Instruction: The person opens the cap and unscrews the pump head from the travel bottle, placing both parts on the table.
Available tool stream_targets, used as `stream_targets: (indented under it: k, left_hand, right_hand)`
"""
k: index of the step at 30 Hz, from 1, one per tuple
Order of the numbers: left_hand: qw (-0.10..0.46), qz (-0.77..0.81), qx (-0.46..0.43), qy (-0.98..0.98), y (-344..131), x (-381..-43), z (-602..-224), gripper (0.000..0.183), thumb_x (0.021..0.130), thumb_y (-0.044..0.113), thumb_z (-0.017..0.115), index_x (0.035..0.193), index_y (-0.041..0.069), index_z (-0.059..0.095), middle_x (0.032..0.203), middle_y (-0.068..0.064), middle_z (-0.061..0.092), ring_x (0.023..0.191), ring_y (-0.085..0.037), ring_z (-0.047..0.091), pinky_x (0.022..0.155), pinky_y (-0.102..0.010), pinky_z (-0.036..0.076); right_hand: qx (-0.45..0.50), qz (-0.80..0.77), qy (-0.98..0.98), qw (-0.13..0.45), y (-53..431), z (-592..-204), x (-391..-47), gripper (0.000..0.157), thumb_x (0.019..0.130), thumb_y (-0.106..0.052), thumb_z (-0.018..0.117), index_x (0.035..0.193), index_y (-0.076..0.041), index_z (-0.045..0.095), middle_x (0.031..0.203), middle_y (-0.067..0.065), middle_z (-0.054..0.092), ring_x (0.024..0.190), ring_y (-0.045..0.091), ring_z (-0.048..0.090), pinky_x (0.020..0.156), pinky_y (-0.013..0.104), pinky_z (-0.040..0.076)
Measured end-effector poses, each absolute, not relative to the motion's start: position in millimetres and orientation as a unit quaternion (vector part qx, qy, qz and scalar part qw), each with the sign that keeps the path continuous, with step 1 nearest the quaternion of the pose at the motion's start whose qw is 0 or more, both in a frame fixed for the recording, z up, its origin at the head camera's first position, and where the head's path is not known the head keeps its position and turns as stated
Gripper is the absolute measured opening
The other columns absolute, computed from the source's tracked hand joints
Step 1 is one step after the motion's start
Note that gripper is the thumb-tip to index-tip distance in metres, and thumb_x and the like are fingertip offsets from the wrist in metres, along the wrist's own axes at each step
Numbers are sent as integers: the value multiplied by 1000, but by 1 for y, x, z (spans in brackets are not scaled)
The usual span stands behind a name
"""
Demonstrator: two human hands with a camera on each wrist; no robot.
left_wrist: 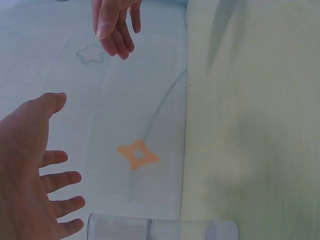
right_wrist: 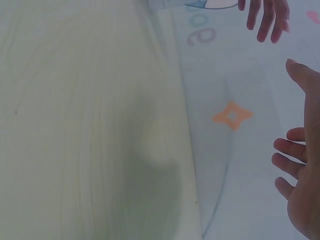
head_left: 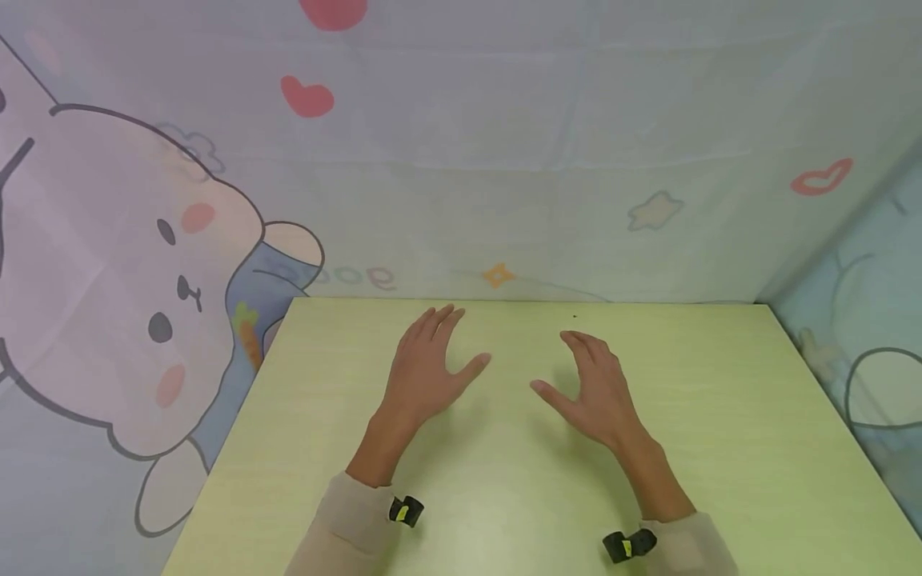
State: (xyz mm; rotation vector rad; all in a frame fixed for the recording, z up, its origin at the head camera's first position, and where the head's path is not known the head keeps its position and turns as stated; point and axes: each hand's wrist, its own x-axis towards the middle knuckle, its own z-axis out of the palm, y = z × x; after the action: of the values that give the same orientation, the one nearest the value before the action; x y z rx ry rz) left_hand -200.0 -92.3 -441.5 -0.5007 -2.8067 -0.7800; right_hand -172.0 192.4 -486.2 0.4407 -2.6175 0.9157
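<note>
Both hands are held over the pale yellow-green table with nothing in them. In the head view the left hand (head_left: 425, 368) is left of centre, its fingers extended toward the back edge and its thumb spread inward. The right hand (head_left: 598, 392) faces it across a gap, fingers slightly bent and thumb pointing inward. A clear cylindrical container (left_wrist: 162, 230) with a whitish end appears at the bottom edge of the left wrist view, partly cut off. It is below the left fingers (left_wrist: 67, 205) in that picture and does not show in the head view.
The table (head_left: 720, 400) meets a cloth backdrop (head_left: 468, 120) printed with hearts, stars and a bunny-like figure. More printed cloth (head_left: 879, 320) hangs along the right side. A tiny dark speck (head_left: 575, 317) lies near the table's back edge. Black bands (head_left: 406, 511) sit at both sleeve cuffs.
</note>
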Motion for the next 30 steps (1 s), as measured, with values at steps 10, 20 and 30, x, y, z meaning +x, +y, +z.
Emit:
stream_targets:
  k: [10,20,30]
  left_hand:
    - [95,-303,-148,-937,-109,-198,-443,80,98,67,60,161,21,44,167,-1,39,157,-29,29,124,-56,29]
    - [89,-352,-135,-922,-126,-198,-446,79,99,65,61,162,22,43,166,-3,40,153,-31,35,118,-61,38]
    - [60,-399,-119,-907,-149,-196,-441,80,98,69,61,163,27,40,166,2,39,152,-30,38,116,-65,38]
  right_hand:
    - [141,350,-914,148,179,-487,-173,83,92,-55,76,154,-6,49,157,15,46,143,40,43,110,64,39]
    - [145,387,-899,142,160,-495,-176,78,93,-51,77,151,-6,51,155,12,48,143,36,45,112,61,41]
    - [160,431,-876,148,144,-503,-177,67,94,-45,78,145,-7,58,149,10,55,139,32,50,112,57,43]
